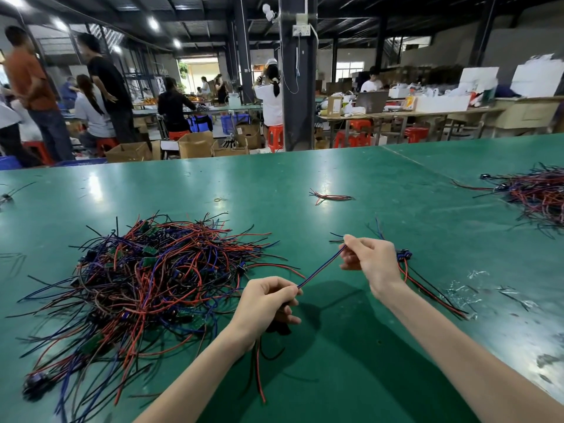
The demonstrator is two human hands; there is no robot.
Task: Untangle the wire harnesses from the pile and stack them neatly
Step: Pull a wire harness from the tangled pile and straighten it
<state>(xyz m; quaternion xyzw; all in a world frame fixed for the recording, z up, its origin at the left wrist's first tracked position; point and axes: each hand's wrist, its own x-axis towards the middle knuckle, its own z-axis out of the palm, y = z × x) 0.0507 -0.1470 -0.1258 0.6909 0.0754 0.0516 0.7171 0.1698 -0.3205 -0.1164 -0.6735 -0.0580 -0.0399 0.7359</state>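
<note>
Left hand (pixel 265 303), right hand (pixel 372 264), apparently one harness (pixel 320 270)

Green table (pixel 305 175), tangled wire pile (pixel 146 270) left, second pile (pixel 537 193) right, small bundle (pixel 331 196) between

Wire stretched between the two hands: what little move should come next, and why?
Probably lay the wire onto the small stack beside the right hand. It runs straight from that hand to the left hand, both pinching it, and looks clear of the tangled pile.
</note>
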